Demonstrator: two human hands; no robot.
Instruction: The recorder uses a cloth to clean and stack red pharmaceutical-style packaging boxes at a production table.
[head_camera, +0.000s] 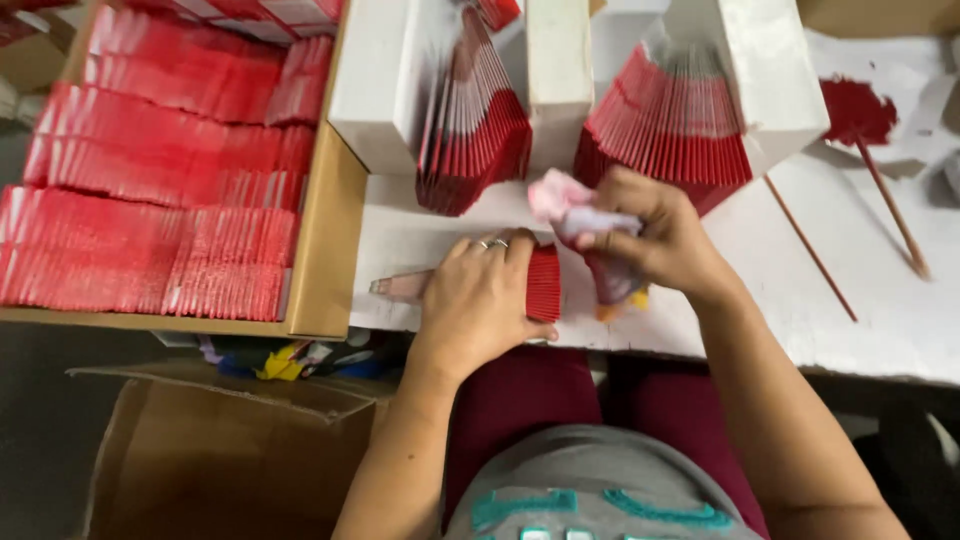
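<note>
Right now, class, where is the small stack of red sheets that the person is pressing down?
In the head view, the small red stack lies at the white table's near edge, centre, under the left hand's fingertips, just left of the right hand.

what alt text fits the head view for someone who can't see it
The left hand presses a fanned stack of red paper pieces onto a white table, while the right hand holds a pink cloth.
</note>
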